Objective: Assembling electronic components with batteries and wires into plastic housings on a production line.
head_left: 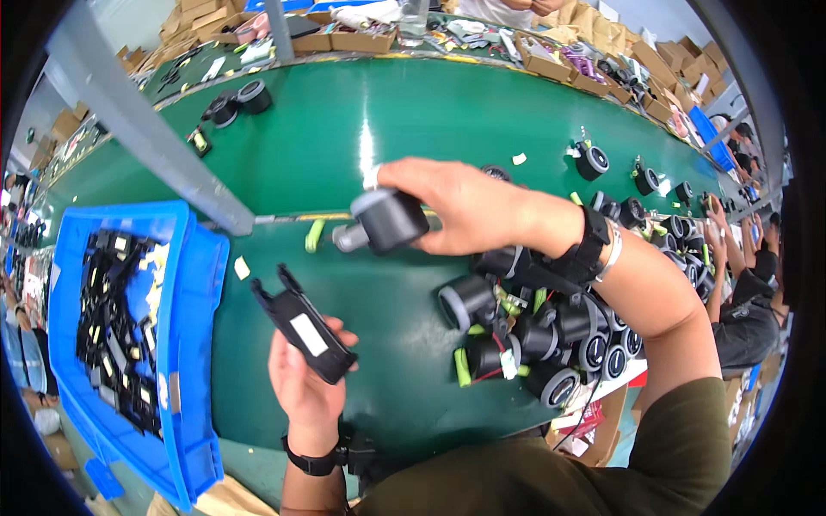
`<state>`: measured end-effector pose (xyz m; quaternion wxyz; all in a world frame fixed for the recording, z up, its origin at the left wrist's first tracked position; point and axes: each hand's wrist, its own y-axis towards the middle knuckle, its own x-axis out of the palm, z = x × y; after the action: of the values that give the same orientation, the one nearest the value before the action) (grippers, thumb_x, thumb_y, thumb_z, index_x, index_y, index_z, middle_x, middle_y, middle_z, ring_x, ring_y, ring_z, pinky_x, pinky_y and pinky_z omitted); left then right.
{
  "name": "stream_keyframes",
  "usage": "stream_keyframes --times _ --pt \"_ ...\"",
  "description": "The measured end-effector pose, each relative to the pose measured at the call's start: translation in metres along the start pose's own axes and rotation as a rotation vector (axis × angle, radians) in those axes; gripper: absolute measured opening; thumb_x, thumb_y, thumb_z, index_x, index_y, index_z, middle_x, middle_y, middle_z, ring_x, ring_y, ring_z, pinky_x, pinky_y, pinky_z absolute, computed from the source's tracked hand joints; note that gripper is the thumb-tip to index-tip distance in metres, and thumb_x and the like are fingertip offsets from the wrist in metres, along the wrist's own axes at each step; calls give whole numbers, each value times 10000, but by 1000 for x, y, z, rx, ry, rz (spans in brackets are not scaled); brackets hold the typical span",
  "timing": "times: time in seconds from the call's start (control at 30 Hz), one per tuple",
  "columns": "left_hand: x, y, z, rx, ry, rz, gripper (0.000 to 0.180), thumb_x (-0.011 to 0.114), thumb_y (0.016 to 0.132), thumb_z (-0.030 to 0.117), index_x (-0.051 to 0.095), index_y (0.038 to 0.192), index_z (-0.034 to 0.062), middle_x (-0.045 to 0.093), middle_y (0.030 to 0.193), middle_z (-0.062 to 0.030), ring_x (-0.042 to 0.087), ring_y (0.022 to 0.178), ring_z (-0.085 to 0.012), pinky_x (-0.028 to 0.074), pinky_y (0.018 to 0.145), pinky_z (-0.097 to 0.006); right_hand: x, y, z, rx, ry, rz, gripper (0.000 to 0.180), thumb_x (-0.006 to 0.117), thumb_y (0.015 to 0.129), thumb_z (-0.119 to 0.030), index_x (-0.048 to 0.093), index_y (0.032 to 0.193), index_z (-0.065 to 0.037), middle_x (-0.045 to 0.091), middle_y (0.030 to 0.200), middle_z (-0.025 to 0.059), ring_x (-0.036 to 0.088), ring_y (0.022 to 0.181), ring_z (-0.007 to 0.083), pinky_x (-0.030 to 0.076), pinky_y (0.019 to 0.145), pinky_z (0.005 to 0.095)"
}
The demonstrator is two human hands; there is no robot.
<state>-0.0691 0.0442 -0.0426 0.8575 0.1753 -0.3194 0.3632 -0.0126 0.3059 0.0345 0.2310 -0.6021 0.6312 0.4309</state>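
My left hand [301, 396] is closed round a long black plastic shell [295, 311], which tilts and has two prongs at its upper end and a white label on its face. Above and to the right, my right hand [469, 206] grips a black cylindrical housing [397, 224] with a grey rim and a short grey stub pointing left. The two parts are apart, both held over the green work surface [396, 344]. Right of my hands lies a heap of similar black housings [538, 335] with grey rims, some with wires and lime-green pieces attached.
A blue crate [196, 344] of black plastic pieces and pale scraps stands at left. Behind it rises a grey metal post [155, 129]. A green belt [430, 107] carries scattered housings. Boxes of parts [361, 41] line the far side. Other people work at right.
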Motion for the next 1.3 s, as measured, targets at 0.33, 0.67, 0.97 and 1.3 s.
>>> stream_keyframes --times 0.33,0.67,0.97,1.3 --pt "-37 -71 33 73 178 119 398 440 936 271 403 1199 -25 570 1034 -198 634 860 -248 550 548 -278 36 -36 -9 -53 -549 -441 325 447 829 -64 430 1153 -85 461 1238 161 617 866 335 516 712 403" --pt "-36 -91 26 -17 122 136 354 414 952 251 430 1187 -14 579 1037 -193 637 849 -243 547 571 -277 30 -41 -79 -32 -525 -122 224 578 674 8 489 879 -11 529 841 125 565 798 322 486 659 379" --pt "-20 -92 7 -130 113 106 356 418 943 242 434 1173 -30 586 1009 -194 643 850 -256 571 580 -302 153 -90 -147 457 -441 -72 202 591 800 -224 540 891 -50 589 712 111 616 604 252 480 514 370" --pt "-14 -94 -5 -336 96 127 355 423 959 248 464 1190 -18 587 1088 -134 625 912 -203 538 735 -337 148 -90 -142 655 723 331 345 679 761 -37 443 1012 -13 558 647 75 547 554 164 443 521 305"
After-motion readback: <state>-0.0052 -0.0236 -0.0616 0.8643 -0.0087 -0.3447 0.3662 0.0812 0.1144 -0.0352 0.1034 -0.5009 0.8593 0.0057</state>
